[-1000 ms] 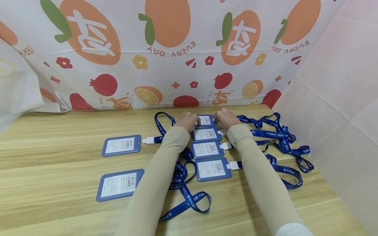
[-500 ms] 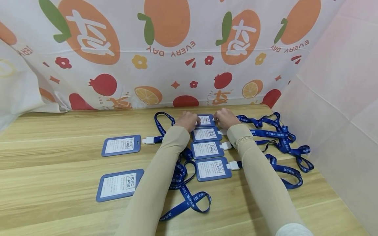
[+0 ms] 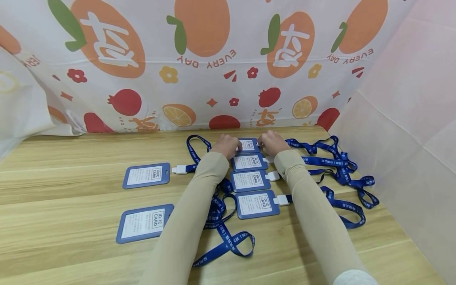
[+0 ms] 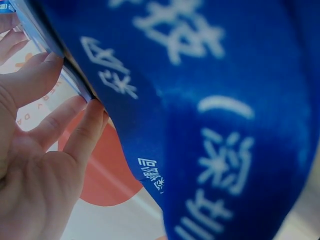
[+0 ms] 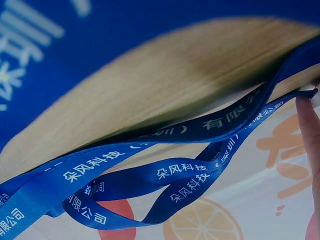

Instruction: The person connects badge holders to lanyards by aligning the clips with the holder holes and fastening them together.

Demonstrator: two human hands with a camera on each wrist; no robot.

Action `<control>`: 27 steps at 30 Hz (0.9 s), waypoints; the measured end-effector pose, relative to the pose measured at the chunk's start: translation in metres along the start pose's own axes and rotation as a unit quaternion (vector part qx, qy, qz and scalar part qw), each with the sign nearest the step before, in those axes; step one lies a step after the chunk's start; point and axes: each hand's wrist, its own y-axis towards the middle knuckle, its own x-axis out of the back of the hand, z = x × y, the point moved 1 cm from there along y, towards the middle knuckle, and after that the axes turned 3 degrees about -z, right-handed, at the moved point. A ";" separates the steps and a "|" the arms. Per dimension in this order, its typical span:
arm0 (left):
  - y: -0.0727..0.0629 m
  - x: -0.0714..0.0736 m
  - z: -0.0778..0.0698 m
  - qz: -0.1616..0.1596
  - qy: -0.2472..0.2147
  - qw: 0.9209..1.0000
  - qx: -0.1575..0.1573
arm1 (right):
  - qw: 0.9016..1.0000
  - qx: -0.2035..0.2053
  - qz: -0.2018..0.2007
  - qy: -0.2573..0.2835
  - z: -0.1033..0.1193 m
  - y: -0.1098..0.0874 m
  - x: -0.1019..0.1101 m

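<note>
In the head view my left hand holds the left end of the farthest blue ID card holder. The left wrist view shows its thumb and fingers pinching the holder's dark edge, with a blue lanyard close across the lens. At the holder's right end, my right hand grips the clip end of a blue lanyard; most of the white clip is hidden under the fingers. One fingertip meets the strap in the right wrist view. Nearer holders lie in a column below, clipped to lanyards running right.
On the left lie two unclipped card holders, one partly behind the left sleeve. A white clip points at the farther one. Tangled lanyards lie between the arms, more at the right. A fruit-print cloth hangs behind the wooden table.
</note>
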 end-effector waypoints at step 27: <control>0.002 -0.002 0.001 0.000 0.012 1.000 -0.008 | 1.000 0.018 -0.021 0.009 -0.002 -0.001 0.000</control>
